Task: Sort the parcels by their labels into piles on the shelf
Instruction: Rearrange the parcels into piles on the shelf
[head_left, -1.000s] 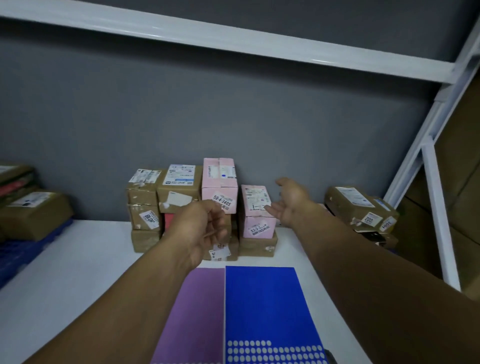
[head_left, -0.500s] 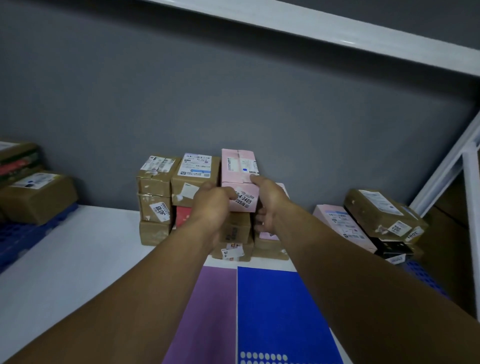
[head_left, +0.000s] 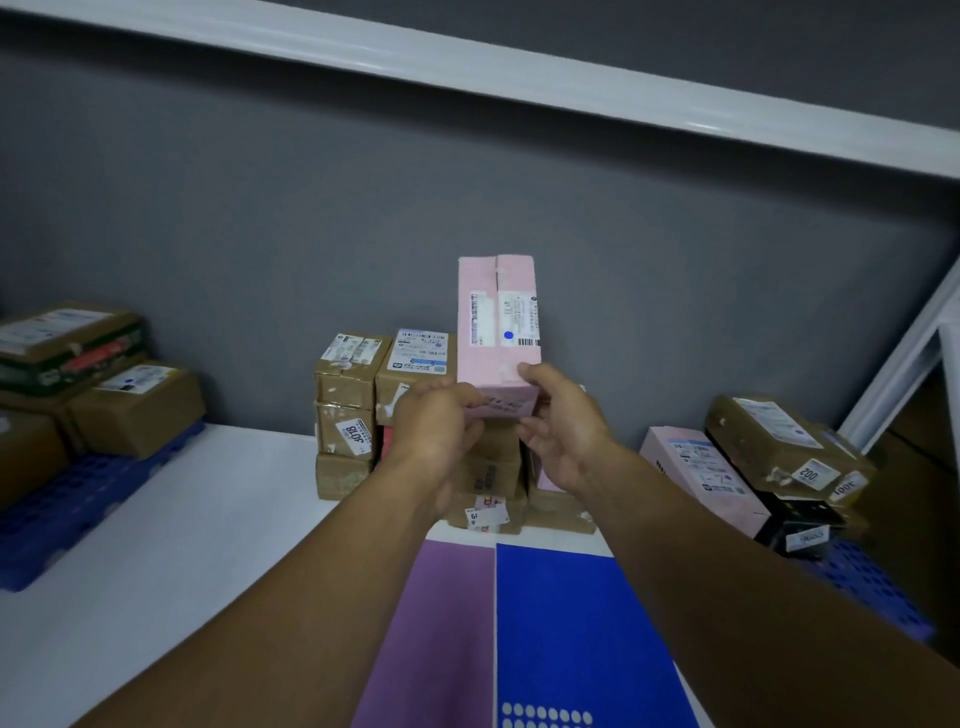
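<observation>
A pink parcel (head_left: 497, 322) with a white label and a blue dot is raised above the middle stack, its far end tipped up. My left hand (head_left: 439, 434) grips its near left corner and my right hand (head_left: 558, 428) grips its near right corner. Below and behind it stands the stack of brown parcels (head_left: 347, 415) against the grey wall, partly hidden by my hands. On the white shelf (head_left: 171, 519) in front lie a purple sheet (head_left: 441, 639) and a blue sheet (head_left: 576, 634) side by side.
At the left, brown parcels (head_left: 137, 405) sit on a blue pallet (head_left: 78, 499). At the right, a pink parcel (head_left: 701, 478), a brown parcel (head_left: 779, 447) and a black one (head_left: 795, 525) lean on another blue pallet (head_left: 872, 587). A white shelf beam (head_left: 519, 78) runs overhead; a white upright (head_left: 904, 364) stands at the right.
Both hands closed on the pink parcel atop the middle stack and have lifted it up off the stack, tilting its far end upward.
</observation>
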